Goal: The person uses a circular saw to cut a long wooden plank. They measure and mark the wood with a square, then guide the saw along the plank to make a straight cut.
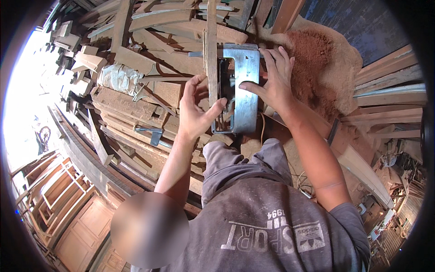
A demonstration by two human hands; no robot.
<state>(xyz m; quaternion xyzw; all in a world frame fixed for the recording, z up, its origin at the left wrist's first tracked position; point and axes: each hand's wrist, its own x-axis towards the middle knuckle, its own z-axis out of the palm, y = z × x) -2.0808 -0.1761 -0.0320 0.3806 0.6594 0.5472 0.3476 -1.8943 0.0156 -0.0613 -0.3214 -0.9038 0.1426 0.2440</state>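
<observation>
A power tool that looks like a circular saw is turned with its silvery base plate facing up, in front of my knees. Along the left side of its slot runs a long wooden strip. My left hand is closed round the near part of the strip, curled fingers at its left edge and thumb across by the slot. My right hand grips the base plate from the right, thumb pressed on top and index finger at the far corner. Its other fingers spread past the edge. The tool's underside is hidden.
Stacked boards lie to the left, with a blue-handled clamp-like tool on them. Reddish sawdust is heaped at the far right. Offcuts pile up beyond the saw. A cord hangs near my knees.
</observation>
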